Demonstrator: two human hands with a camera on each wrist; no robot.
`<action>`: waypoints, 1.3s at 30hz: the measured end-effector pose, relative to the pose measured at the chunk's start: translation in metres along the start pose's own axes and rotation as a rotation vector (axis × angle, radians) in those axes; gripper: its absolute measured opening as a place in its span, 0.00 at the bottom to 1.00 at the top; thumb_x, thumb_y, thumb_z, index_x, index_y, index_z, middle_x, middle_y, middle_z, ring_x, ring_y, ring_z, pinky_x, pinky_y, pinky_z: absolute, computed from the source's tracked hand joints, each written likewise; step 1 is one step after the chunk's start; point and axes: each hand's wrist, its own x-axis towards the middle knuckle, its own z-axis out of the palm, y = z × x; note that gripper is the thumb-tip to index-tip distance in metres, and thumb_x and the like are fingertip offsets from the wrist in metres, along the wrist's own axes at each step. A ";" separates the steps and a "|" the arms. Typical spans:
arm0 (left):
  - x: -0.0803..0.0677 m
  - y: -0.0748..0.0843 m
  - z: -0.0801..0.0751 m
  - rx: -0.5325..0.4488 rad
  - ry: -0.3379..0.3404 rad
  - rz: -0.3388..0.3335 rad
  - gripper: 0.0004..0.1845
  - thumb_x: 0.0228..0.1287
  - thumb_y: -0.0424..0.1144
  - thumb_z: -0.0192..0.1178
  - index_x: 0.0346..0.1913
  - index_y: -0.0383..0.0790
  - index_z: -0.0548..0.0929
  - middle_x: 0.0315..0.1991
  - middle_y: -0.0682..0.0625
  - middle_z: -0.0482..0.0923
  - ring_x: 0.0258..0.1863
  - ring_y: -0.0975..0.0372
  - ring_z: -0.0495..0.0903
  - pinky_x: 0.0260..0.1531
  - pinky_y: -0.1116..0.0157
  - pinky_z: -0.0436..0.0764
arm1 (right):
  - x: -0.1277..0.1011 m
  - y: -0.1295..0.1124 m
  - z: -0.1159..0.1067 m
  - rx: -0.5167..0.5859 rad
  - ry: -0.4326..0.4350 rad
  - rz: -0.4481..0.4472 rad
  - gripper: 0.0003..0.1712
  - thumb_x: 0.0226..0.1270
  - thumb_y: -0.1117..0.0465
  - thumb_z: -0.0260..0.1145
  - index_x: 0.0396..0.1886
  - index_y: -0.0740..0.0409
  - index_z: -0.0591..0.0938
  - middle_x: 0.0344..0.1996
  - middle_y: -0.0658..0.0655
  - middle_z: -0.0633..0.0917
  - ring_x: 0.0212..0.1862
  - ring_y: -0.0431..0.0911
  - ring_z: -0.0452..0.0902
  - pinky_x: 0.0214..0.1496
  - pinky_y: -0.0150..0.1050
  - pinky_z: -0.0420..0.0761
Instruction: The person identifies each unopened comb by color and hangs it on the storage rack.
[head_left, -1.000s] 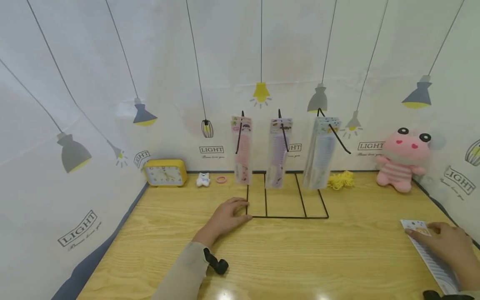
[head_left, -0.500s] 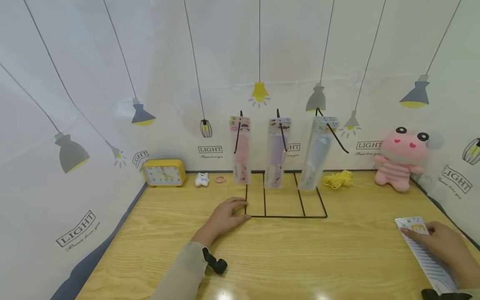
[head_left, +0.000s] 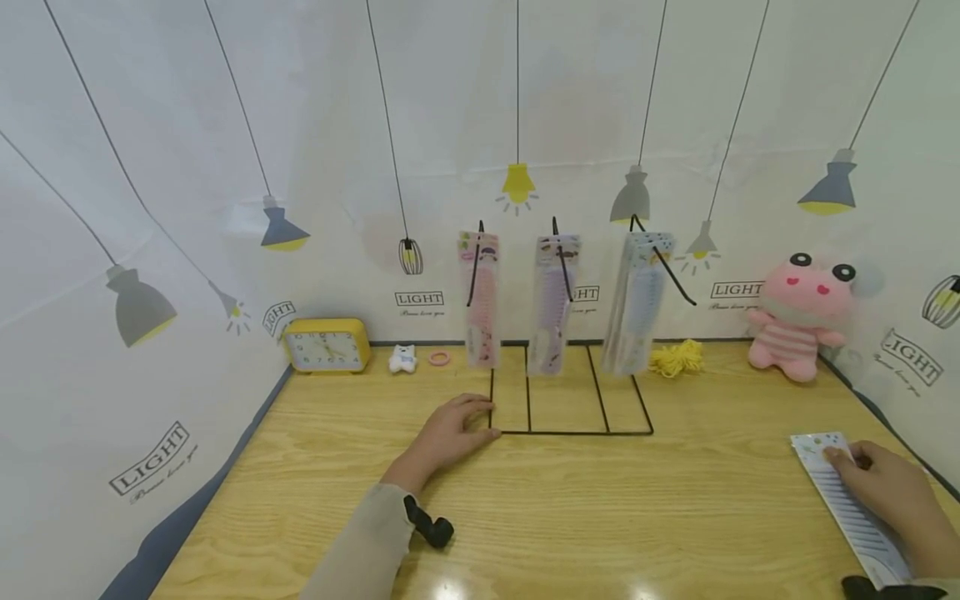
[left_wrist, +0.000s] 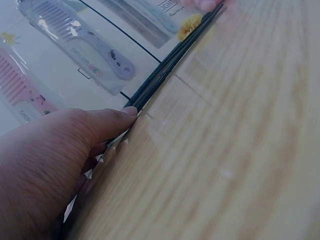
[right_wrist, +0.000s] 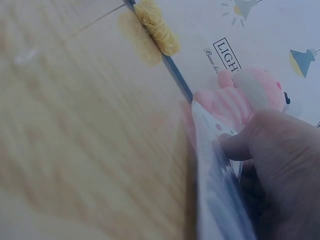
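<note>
A black wire display rack (head_left: 570, 433) stands on the table, with packaged combs on its hooks: pink (head_left: 483, 304), purple (head_left: 553, 308) and several light blue ones (head_left: 637, 304). My left hand (head_left: 450, 435) holds the rack's front left corner, thumb at the front bar and fingers at the side bar. In the left wrist view the thumb presses on the base bar (left_wrist: 155, 80). At the right, my right hand (head_left: 888, 487) pinches a packaged blue comb (head_left: 840, 500) near its card top, thumb in front. The other fingers are mostly hidden behind the package.
Along the back edge are a yellow alarm clock (head_left: 327, 346), a small white bear figure (head_left: 402, 359), a pink ring (head_left: 438, 358), a yellow yarn bundle (head_left: 677, 357) and a pink plush toy (head_left: 795, 321). A lamp-patterned backdrop (head_left: 330, 125) borders the wooden table (head_left: 600, 517).
My right hand's thumb has moved right and up on the comb package, and the package has shifted slightly left. The hanging blue combs swing a little. My left hand stays on the rack.
</note>
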 end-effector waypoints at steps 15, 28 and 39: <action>-0.001 0.001 -0.002 -0.005 -0.003 -0.002 0.31 0.67 0.61 0.63 0.68 0.50 0.78 0.70 0.54 0.71 0.71 0.53 0.67 0.70 0.49 0.67 | 0.001 0.001 0.003 0.036 0.032 0.027 0.38 0.76 0.43 0.54 0.44 0.83 0.73 0.30 0.70 0.77 0.32 0.57 0.73 0.29 0.42 0.69; -0.002 -0.001 0.002 -0.001 -0.009 -0.015 0.31 0.66 0.61 0.63 0.68 0.52 0.78 0.70 0.56 0.70 0.71 0.53 0.67 0.70 0.48 0.66 | -0.005 -0.042 0.007 0.322 0.135 0.017 0.30 0.72 0.41 0.63 0.45 0.67 0.83 0.32 0.54 0.85 0.32 0.41 0.73 0.29 0.35 0.70; 0.000 0.001 0.002 -0.007 0.008 -0.005 0.30 0.67 0.58 0.64 0.67 0.50 0.79 0.69 0.55 0.71 0.70 0.53 0.68 0.70 0.49 0.67 | -0.004 -0.177 -0.053 1.535 0.013 -0.678 0.07 0.72 0.82 0.52 0.35 0.73 0.74 0.30 0.57 0.83 0.33 0.41 0.78 0.31 0.27 0.77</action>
